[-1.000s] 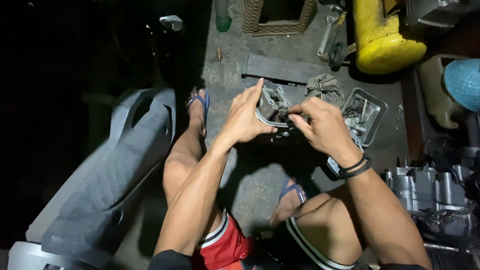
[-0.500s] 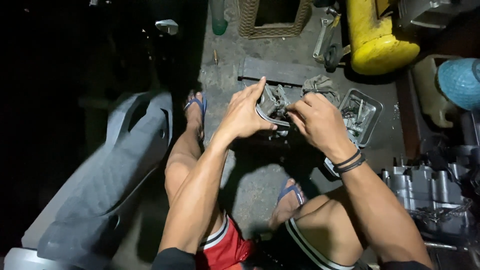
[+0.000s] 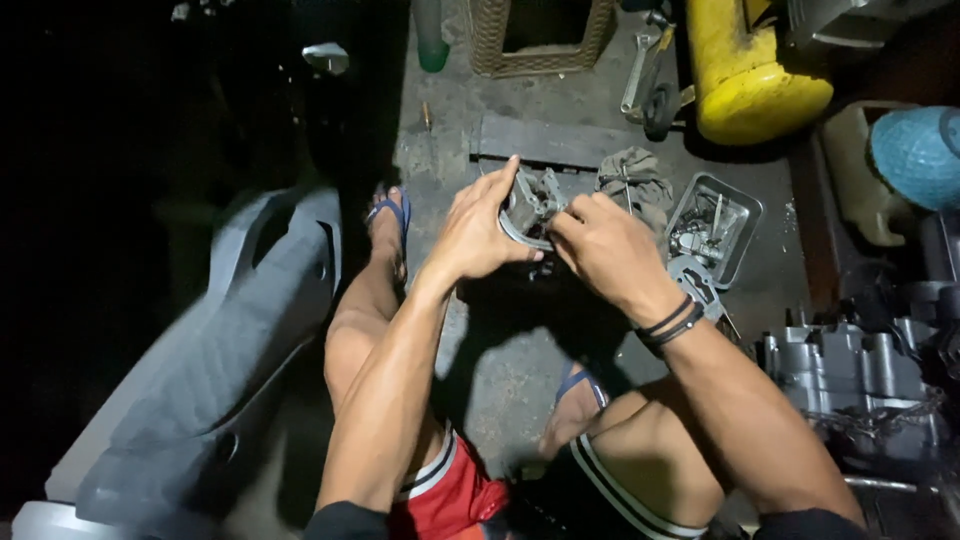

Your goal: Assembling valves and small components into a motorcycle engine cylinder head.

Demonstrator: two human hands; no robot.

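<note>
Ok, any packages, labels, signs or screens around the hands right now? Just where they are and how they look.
No labels, signs or screens show. Containers only:
Green plastic bottle: top centre on the floor, upright, only its lower part in frame.
Rectangular metal tray: right of the right hand, grey, holding small metal parts.
Cream plastic jug: far right, beside a teal dome-shaped object.
The left hand and right hand grip a round grey metal part.
</note>
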